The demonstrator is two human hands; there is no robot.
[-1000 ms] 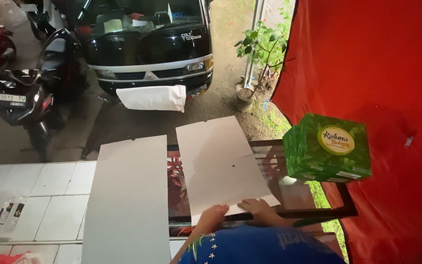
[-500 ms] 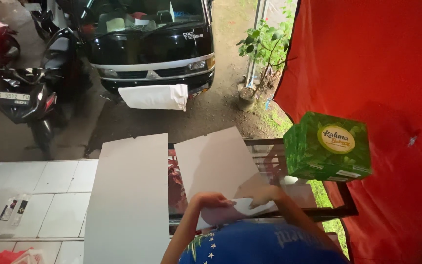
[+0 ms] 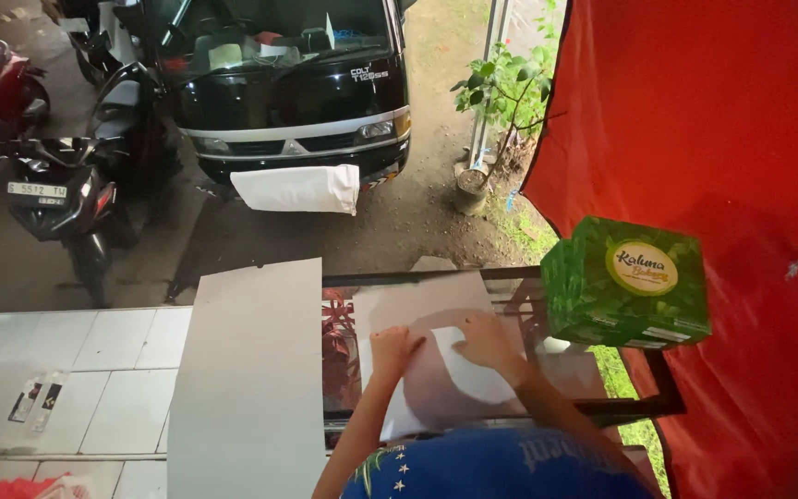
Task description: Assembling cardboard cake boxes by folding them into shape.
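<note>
A pale grey cardboard sheet (image 3: 427,300) lies on a dark glass-topped table (image 3: 344,370), its near part folded up over itself. Both my hands rest flat on that folded part. My left hand (image 3: 393,350) presses down near the sheet's left side. My right hand (image 3: 486,340) lies spread beside it, next to a white patch (image 3: 473,374) of the sheet. Neither hand grips anything. My blue shirt hides the sheet's nearest edge.
A green printed box (image 3: 625,282) stands on the table's right end. A larger grey cardboard sheet (image 3: 251,388) lies to the left over white floor tiles (image 3: 66,370). Red tarpaulin (image 3: 713,120) hangs on the right. A black truck (image 3: 288,83), motorcycles (image 3: 57,185) and a potted plant (image 3: 501,102) stand beyond.
The sheet lay flat and long a second ago. My hands lifted its near edge, carried it away from me, and now press it down, so the sheet looks shorter.
</note>
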